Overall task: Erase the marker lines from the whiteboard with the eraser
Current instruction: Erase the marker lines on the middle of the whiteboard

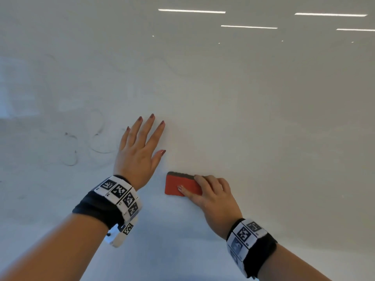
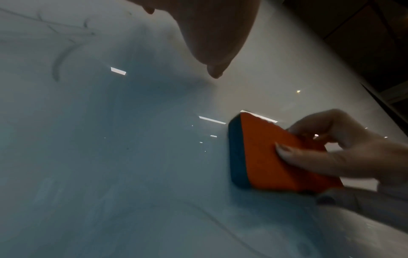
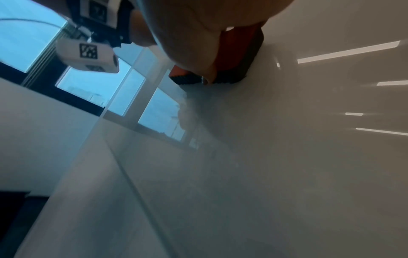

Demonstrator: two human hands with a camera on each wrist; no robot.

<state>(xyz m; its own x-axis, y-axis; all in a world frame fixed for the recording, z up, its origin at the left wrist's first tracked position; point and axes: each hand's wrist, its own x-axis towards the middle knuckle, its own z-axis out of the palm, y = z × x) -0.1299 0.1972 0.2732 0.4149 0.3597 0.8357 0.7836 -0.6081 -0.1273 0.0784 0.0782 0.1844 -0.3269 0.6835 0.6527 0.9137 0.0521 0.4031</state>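
Observation:
A glossy whiteboard point(image 1: 263, 118) fills the head view. Faint grey marker loops point(image 1: 97, 138) lie left of centre, and a curved marker stroke point(image 2: 59, 61) shows in the left wrist view. My left hand point(image 1: 142, 147) lies flat on the board with straight, spread fingers, just right of those loops. Below and to its right, my right hand point(image 1: 209, 191) grips an orange eraser point(image 1: 178, 185) with a dark felt base point(image 2: 237, 155), felt side against the board. The thumb lies across the eraser's orange back point(image 2: 264, 157). The right wrist view shows the eraser point(image 3: 240, 52) under my palm.
Ceiling light strips reflect in the upper right of the board point(image 1: 249, 27). The right wrist view shows windows point(image 3: 92, 83) and the board's left edge point(image 3: 106, 111). Both wrists carry black bands with tag markers point(image 1: 121, 195).

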